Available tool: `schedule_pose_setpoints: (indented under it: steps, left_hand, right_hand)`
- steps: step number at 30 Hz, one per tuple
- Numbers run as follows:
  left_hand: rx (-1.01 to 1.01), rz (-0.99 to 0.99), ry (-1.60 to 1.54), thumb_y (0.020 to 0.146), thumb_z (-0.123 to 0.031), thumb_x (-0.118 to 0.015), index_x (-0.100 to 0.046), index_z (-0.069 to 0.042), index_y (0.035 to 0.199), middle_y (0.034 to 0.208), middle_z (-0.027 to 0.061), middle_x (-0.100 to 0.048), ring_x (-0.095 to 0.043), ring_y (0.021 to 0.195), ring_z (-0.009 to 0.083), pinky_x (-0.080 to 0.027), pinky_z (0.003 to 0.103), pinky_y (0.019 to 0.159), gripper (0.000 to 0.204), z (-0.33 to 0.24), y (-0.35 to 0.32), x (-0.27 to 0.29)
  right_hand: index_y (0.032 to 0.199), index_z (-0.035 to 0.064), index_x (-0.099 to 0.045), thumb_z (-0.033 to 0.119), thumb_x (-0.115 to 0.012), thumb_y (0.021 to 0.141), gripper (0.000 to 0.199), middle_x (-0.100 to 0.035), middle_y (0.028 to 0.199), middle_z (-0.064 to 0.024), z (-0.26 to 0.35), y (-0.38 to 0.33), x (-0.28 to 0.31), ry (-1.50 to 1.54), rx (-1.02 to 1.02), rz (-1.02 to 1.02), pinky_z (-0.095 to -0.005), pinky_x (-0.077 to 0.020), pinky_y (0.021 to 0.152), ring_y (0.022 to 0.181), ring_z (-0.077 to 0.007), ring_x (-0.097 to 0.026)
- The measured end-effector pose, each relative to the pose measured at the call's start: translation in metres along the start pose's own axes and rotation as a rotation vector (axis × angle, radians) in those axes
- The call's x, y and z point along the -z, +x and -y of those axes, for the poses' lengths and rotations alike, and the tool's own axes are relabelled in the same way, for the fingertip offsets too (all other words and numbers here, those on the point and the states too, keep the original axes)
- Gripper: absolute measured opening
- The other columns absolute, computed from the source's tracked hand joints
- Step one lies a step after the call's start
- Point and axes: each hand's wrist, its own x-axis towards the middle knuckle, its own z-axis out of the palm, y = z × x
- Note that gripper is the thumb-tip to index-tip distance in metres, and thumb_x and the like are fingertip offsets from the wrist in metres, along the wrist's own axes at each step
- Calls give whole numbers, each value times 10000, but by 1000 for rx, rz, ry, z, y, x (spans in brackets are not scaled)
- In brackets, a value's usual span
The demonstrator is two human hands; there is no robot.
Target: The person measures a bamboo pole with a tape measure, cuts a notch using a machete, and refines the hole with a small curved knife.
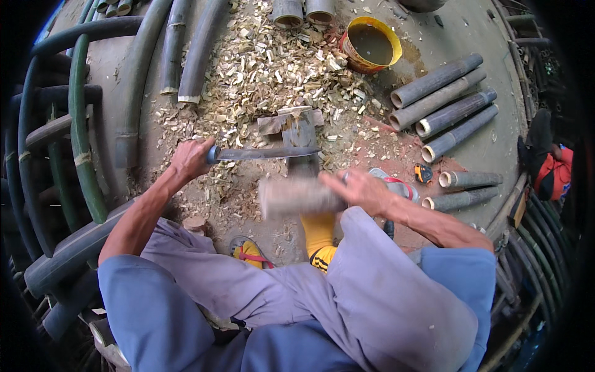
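The left hand (191,160) is closed round the handle of the knife (266,154), whose blade crosses over the bamboo (299,133); whether the two touch cannot be told. The right hand (365,193) is curled round one end of the mallet (294,198), its exact finger placement lost in blur. If the mallet struck the narrow blade off-centre, it could glance away and wrench the knife in the left hand, or land on those knuckles. The bamboo meets the block (269,126) near its far end; a poor seat there could let it roll or kick. The yellow sock (318,232) shows just below the mallet, exposed to a slip. Beyond, loose chips (266,80) could shift underneath, and a flung piece might splash into the bucket (353,59).
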Motion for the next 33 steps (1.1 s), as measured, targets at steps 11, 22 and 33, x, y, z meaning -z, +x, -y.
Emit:
schedule_pose_setpoints:
  steps: [11,22,33]
  left_hand:
    - [-65,-96,86,709,-127,-686,-511,-83,921,751,127,-622,-627,623,284,-497,417,519,279,11,6,-18]
    - [-41,-129,140,675,-99,-665,-492,-77,905,755,132,-613,-633,646,290,-501,405,525,289,19,2,-25]
    - [-11,-135,114,669,-65,-662,-517,-62,887,756,144,-604,-621,721,338,-488,445,616,262,10,12,-18]
  right_hand:
    - [1151,72,-501,219,-639,776,426,-554,796,-118,25,13,2,60,74,115,-397,-510,602,722,-295,-592]
    - [1068,112,-526,296,-692,716,431,-583,851,-129,21,18,-6,160,201,31,-395,-500,606,753,-297,-604]
    - [1080,95,-508,163,-577,770,325,-558,775,-66,27,26,-18,-28,526,-184,-329,-512,562,702,-226,-615]
